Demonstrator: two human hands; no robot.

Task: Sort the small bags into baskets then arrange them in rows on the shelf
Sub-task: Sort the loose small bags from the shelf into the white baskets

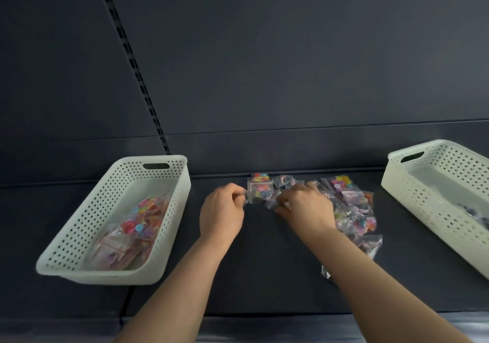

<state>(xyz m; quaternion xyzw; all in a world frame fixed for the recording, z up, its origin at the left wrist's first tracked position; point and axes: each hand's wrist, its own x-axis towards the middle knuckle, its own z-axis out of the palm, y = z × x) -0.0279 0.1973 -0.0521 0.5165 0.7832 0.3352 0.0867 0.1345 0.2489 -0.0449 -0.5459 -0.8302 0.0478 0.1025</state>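
Dark shelf [264,276] with a dark back panel [264,64] and a slotted upright [132,59] running up on the left; white perforated left basket [169,223] sits at the shelf's left, tilted over the front edge, holding a heap of sorted bags [137,226] with colourful round pieces inside; white perforated right basket [423,191] sits at the far right, something dark and blurred in it, cannot tell what; loose pile of bags [352,210] lies on the shelf between the two baskets, nearer the right one, clear plastic with multicoloured bits; left hand [222,210] has fingers curled, pinching the left edge of a small bag [260,191] at the pile's left end, near the back of the shelf; right hand [307,205] is palm down over the pile, fingers bent and gripping a clear bag [272,199] just beside the small bag; both forearms are bare and reach in from the bottom of the view; hands are close together but not touching.
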